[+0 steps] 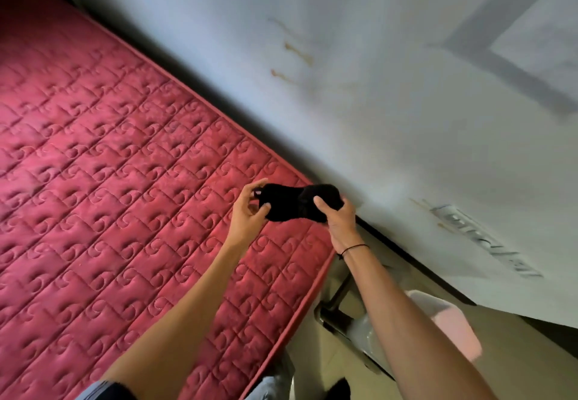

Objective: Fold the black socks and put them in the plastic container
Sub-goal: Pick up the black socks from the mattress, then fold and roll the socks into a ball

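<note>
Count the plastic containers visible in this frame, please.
1: a pink-and-white plastic container on the floor at lower right, beside the red mattress, partly hidden by the right forearm. Others may lie out of frame.

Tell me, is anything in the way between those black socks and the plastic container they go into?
Nothing visible blocks it. Both the left hand and right hand hold the black socks in the air above the mattress corner. The pink container sits on the floor beside the right forearm.

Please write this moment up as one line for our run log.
stage: folding | left hand: pinching end of black socks | right hand: grip on other end | socks: held above red mattress | pink container: not yet reached
</note>
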